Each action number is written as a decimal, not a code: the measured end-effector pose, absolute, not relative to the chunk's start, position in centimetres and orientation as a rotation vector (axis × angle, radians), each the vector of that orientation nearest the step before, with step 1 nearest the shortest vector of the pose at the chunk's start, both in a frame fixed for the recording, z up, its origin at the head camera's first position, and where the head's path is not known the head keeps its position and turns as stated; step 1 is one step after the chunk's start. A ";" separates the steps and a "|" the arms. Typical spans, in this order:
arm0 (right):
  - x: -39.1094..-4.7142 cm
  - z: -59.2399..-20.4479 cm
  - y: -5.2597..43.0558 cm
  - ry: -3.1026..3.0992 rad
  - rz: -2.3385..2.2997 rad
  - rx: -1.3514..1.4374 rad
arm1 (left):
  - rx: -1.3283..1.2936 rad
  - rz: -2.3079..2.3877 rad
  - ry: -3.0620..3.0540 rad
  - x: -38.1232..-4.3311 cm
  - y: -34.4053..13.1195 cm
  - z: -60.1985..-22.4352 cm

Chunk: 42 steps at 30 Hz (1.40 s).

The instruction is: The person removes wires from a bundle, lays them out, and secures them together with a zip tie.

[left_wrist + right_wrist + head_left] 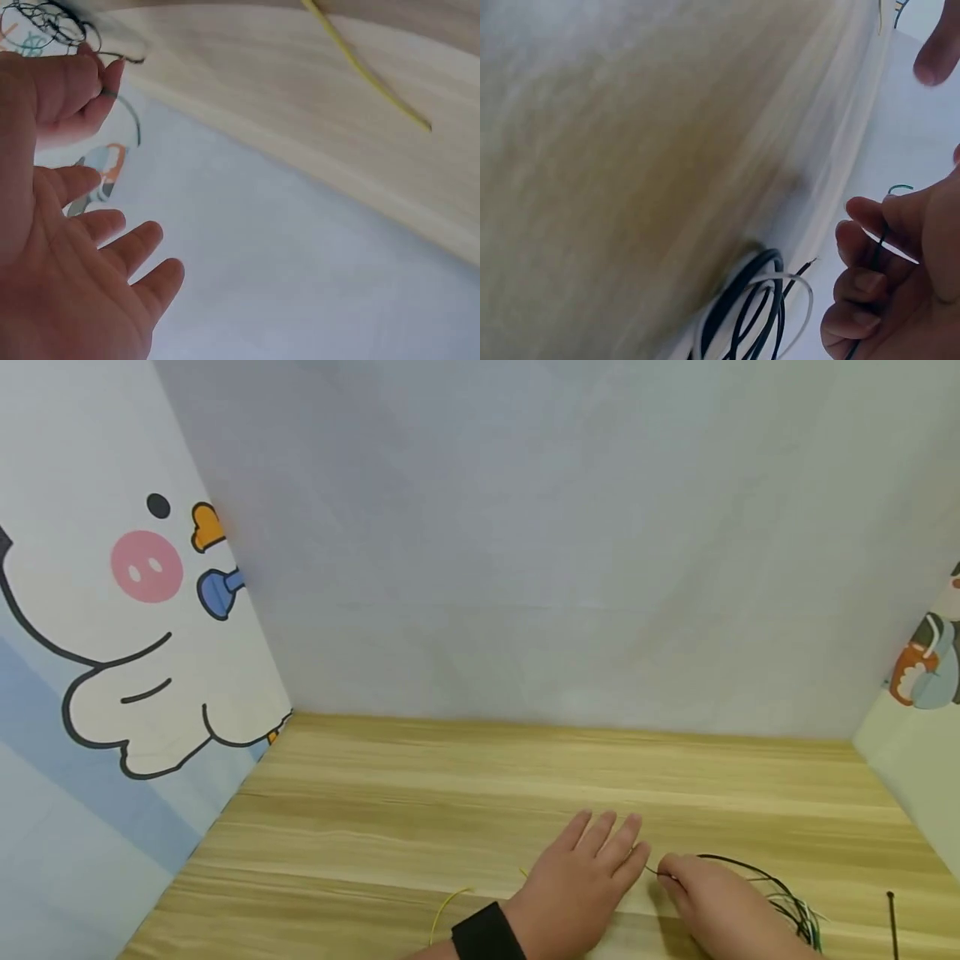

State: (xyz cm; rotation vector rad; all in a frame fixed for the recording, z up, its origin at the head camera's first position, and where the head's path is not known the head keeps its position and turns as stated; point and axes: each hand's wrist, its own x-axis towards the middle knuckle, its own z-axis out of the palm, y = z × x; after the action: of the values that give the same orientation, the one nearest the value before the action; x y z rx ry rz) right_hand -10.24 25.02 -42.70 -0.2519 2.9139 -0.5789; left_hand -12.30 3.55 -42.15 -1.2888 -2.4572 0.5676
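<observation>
Currently, a dark green wire (879, 249) is held pinched between the thumb and curled fingers of the right hand (716, 902), its short end let out just past that grip. To the left of the grip, the left hand (573, 889) is held flat with fingers straight and nothing grasped; farther left, a yellow wire (361, 69) is seen, while looped black and white wires (731, 300) are gathered to the grip's right.

In the head view, over the table (360, 793), the right hand (716, 902) is at the left hand's (573, 889) 3 o'clock, a wire (652, 870) between them. Farther toward 3: a bundle (804, 918), then a strip (892, 922). At 9, a loose wire (444, 907); behind, at 12, the wall (570, 543).
</observation>
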 end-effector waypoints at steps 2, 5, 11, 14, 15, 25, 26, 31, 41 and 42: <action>-10.0 -43.0 25.0 2.939 -0.563 -0.328 | -1.287 0.628 -2.496 -12.6 4.4 -42.3; -9.7 -43.5 25.2 2.938 -0.578 -0.446 | -1.296 0.621 -2.550 -13.0 5.4 -42.7; -9.7 -43.9 25.6 2.845 -0.669 -0.599 | -1.385 0.593 -2.600 -13.3 7.0 -42.9; -9.9 -44.0 25.6 2.810 -0.675 -0.615 | -1.441 0.577 -2.679 -13.3 7.7 -42.8; -10.0 -44.1 25.6 2.803 -0.665 -0.612 | -1.455 0.558 -2.704 -13.2 7.8 -42.7; -10.1 -44.8 25.3 2.738 -0.648 -0.724 | -1.472 0.497 -2.743 -12.8 6.8 -42.3; -10.1 -44.8 25.2 2.733 -0.659 -0.738 | -1.464 0.494 -2.734 -12.7 6.4 -42.2; -10.1 -44.4 25.2 2.697 -0.686 -0.768 | -1.411 0.457 -2.685 -12.6 4.7 -41.9; -10.3 -44.5 25.5 2.699 -0.648 -0.717 | -1.338 0.376 -2.659 -12.6 2.0 -42.4; -10.4 -44.6 25.6 2.712 -0.645 -0.734 | -1.327 0.367 -2.667 -12.6 1.7 -42.3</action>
State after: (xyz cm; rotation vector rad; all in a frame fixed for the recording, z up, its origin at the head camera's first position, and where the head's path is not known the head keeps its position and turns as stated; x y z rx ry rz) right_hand -10.36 25.58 -44.56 -0.7339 2.7123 -0.6448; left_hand -12.61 1.71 -42.34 -1.3269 -2.6674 0.3673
